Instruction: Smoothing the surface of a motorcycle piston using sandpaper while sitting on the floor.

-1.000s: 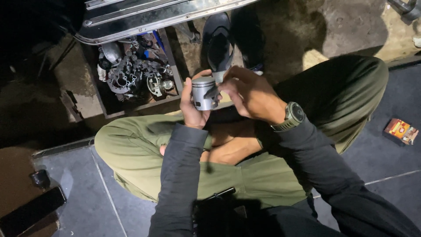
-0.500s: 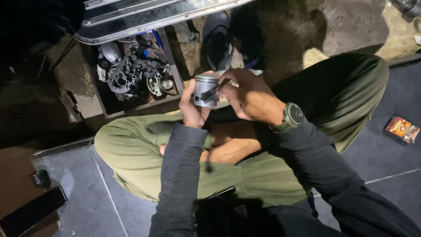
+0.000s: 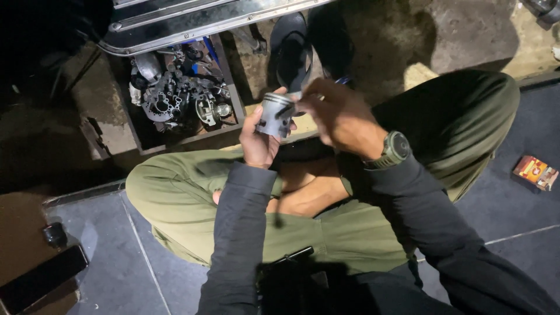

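I sit cross-legged on a dark tiled floor in olive trousers. My left hand grips a small grey metal piston from below and behind, holding it upright over my knees. My right hand, with a dark watch on the wrist, is closed and pressed against the piston's right side; it is blurred, and whether it pinches a small tool or part I cannot tell.
A shallow box of dark metal engine parts lies just beyond my knees. A chrome strip runs above it. A sandal rests ahead. A small red packet lies at the right, a dark phone at the lower left.
The piston and both hands have risen slightly and shifted a little. My right hand has moved along the piston's side and now shows motion blur.
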